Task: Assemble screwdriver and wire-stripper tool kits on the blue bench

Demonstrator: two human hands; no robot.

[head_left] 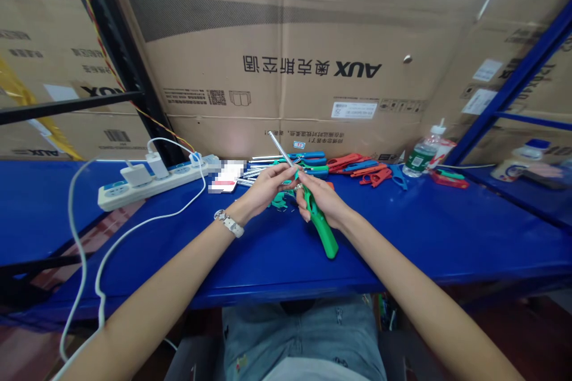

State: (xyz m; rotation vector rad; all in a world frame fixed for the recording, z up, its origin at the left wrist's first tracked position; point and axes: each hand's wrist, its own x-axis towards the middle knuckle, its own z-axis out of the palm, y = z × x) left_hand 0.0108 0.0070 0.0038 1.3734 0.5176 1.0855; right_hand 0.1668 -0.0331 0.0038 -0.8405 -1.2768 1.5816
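A long-necked utility lighter with a green handle (pixel 326 233) and a thin metal tube (pixel 279 146) is held over the table, its tube pointing up and away to the left. My right hand (pixel 325 195) is wrapped round the upper part of the green handle. The fingers of my left hand (pixel 266 187) pinch the lighter where tube and handle meet; the exact spot is partly hidden by the fingertips. Small green plastic pieces (pixel 279 200) lie on the table just under my hands. Behind them lie several finished-looking lighters with blue and green handles (pixel 315 162).
Red and blue plastic handle parts (pixel 357 166) lie to the right, near a clear bottle (pixel 419 158) with a green label. A white power strip (pixel 179 177) with plugs and cables is at the left. Cardboard boxes (pixel 286 30) stand behind the blue table (pixel 429 232).
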